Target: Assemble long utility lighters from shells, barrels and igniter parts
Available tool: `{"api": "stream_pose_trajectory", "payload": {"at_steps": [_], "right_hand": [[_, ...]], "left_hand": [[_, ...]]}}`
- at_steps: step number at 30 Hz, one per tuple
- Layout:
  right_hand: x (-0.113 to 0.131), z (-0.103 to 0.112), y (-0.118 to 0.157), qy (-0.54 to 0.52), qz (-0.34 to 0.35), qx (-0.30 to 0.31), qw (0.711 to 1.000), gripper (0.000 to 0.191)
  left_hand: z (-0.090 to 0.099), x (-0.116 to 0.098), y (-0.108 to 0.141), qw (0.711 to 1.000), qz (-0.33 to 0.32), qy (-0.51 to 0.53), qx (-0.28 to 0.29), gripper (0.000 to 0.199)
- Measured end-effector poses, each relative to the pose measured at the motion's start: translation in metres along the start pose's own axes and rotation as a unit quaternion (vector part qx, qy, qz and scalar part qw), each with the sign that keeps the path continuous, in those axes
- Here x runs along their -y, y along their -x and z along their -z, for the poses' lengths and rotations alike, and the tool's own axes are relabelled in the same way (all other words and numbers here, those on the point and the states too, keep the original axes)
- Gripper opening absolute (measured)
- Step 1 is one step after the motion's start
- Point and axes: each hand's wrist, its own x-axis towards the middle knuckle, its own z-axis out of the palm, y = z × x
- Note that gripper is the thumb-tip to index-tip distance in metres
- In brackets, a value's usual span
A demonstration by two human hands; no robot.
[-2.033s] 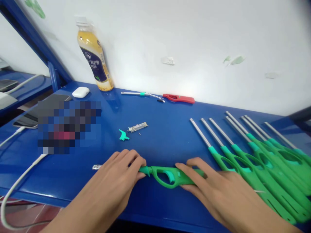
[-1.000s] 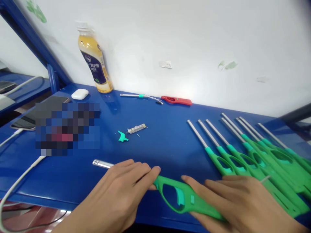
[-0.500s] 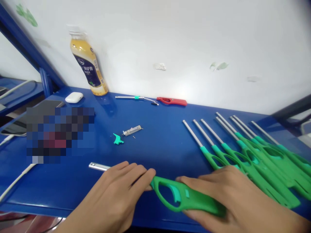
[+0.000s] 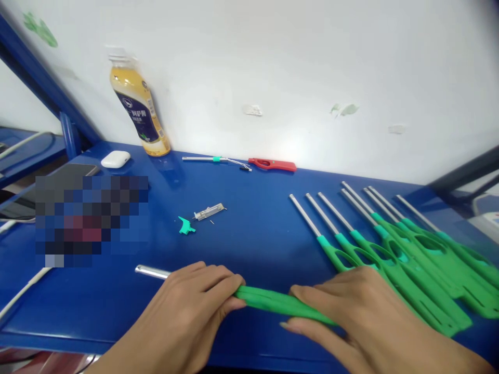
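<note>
Between my two hands is a green long-necked lighter point(image 4: 268, 302), turned so its narrow edge faces up. My left hand point(image 4: 198, 306) is closed around its neck, and the metal tube sticks out to the left past my fingers. My right hand point(image 4: 346, 306) grips the rear of the handle between thumb and fingers. Several more green lighters point(image 4: 413, 270) lie side by side on the right, metal tubes pointing away from me. Ahead of my left hand lie a small teal trigger piece point(image 4: 186, 226) and a clear, slim part point(image 4: 210, 211).
At the back of the blue table point(image 4: 241, 244) lie a metal tube with wires point(image 4: 202, 159) and a red lighter casing point(image 4: 273, 165). A yellow drink bottle point(image 4: 140, 109) leans by the wall, near a white earphone case point(image 4: 116, 159). A phone point(image 4: 74, 171) and a white cable point(image 4: 29, 285) are left.
The lighter has been rolled about its length: its broad side with the trigger loop faced me before, and now its thin edge does. Both hands still hold it.
</note>
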Motion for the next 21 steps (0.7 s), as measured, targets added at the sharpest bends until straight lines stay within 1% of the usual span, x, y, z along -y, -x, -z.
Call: {"api": "stream_pose_trajectory", "payload": {"at_steps": [2, 4, 6, 8, 9, 12, 15, 16, 18, 19, 21], "right_hand": [[0.002, 0.000, -0.001, -0.027, -0.025, 0.034, 0.999, 0.036], [0.002, 0.002, -0.004, -0.072, -0.065, 0.053, 0.994, 0.031], [0.002, 0.004, -0.006, -0.114, -0.103, 0.043, 0.987, 0.023], [0.000, 0.005, -0.008, -0.140, -0.133, 0.024, 0.981, 0.021], [-0.001, 0.006, -0.008, -0.146, -0.146, 0.023, 0.978, 0.023], [-0.004, 0.005, -0.010, -0.153, -0.168, 0.055, 0.972, 0.029], [-0.004, 0.002, -0.011, -0.151, -0.157, 0.064, 0.974, 0.034], [-0.004, 0.001, -0.011, -0.148, -0.149, 0.058, 0.976, 0.034], [-0.003, -0.002, -0.012, -0.135, -0.134, 0.035, 0.981, 0.028], [-0.003, -0.002, -0.013, -0.124, -0.129, 0.012, 0.984, 0.024], [-0.004, 0.000, -0.013, -0.100, -0.132, -0.046, 0.985, 0.025]], "left_hand": [[0.000, 0.001, -0.001, 1.000, 0.013, 0.007, -0.007, 0.023], [0.000, 0.002, -0.001, 1.000, 0.023, 0.005, -0.017, 0.022], [-0.001, 0.004, -0.001, 0.999, 0.034, -0.003, -0.030, 0.022], [-0.001, 0.006, -0.001, 0.998, 0.045, -0.010, -0.039, 0.022], [-0.001, 0.007, 0.000, 0.998, 0.050, -0.013, -0.037, 0.024], [-0.002, 0.007, 0.004, 0.998, 0.061, -0.031, -0.008, 0.038], [-0.007, 0.006, 0.009, 0.994, 0.077, -0.068, 0.025, 0.050], [-0.009, 0.005, 0.010, 0.994, 0.072, -0.074, 0.033, 0.052], [-0.013, 0.006, 0.010, 0.995, 0.054, -0.073, 0.047, 0.048], [-0.015, 0.006, 0.009, 0.995, 0.047, -0.069, 0.050, 0.044], [-0.016, 0.009, 0.007, 0.996, 0.053, -0.055, 0.054, 0.044]]}}
